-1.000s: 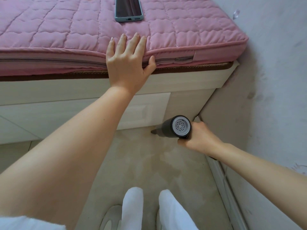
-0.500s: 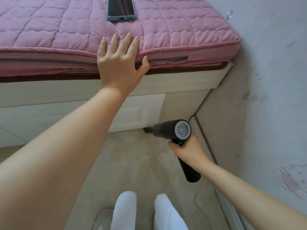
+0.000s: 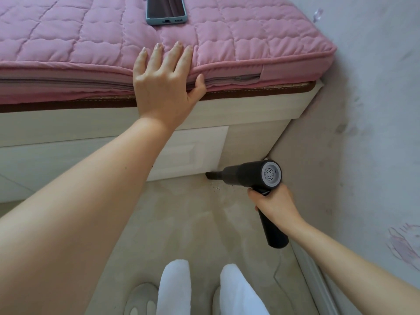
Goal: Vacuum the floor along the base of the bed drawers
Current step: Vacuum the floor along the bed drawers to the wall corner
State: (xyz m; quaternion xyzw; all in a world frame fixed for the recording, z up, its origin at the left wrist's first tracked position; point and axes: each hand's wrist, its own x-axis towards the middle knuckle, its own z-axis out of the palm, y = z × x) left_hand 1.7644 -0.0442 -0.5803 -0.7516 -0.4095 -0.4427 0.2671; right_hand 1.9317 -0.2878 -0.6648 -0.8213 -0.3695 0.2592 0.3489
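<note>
head view: left hand [image 3: 162, 87] flat on pink mattress [image 3: 91, 42] edge, fingers straight and spread, holding nothing. right hand [image 3: 273, 204] wrapped round handle of black handheld vacuum [image 3: 246, 176], lower right; nozzle at drawer [image 3: 188, 153] base on floor [image 3: 181, 223]. vs 0.5 s ago nozzle sits closer to the corner. right fingertips hidden; phone [image 3: 166, 10] cut off at top.

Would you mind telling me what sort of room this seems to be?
Most likely a bedroom at home. A pink quilted mattress lies on a pale bed frame with a drawer in its base, a phone lies on the mattress, and the bed stands in a corner against a wall.
</note>
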